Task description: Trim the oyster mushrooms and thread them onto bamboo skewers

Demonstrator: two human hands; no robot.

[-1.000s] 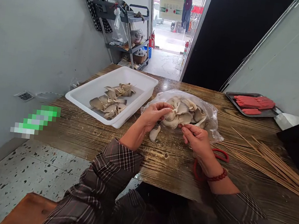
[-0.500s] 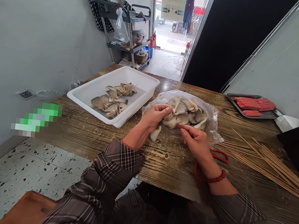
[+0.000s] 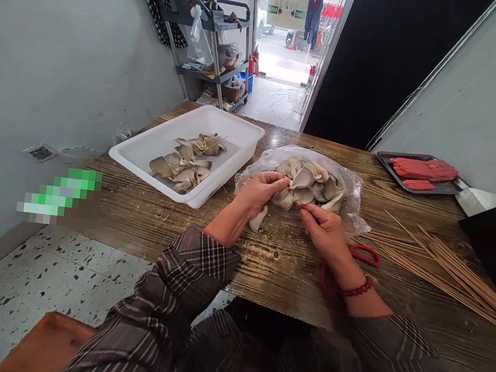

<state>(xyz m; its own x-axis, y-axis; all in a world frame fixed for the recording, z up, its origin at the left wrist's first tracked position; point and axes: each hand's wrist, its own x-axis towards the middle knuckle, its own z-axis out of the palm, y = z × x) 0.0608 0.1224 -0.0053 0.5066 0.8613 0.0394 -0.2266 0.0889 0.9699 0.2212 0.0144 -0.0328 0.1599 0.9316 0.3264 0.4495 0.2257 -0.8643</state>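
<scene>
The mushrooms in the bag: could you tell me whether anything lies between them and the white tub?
Nothing visible does. The mushrooms sit in the open bag right beside the tub, with only bare table between. Both hands, left and right, are already at the pile.

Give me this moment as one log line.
left hand: gripping oyster mushrooms | right hand: pinching mushroom edge | plastic bag: open on table

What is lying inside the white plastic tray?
The white tray holds skewered oyster mushrooms, piled toward its near right side. Whatever lies beneath them is covered.
</scene>
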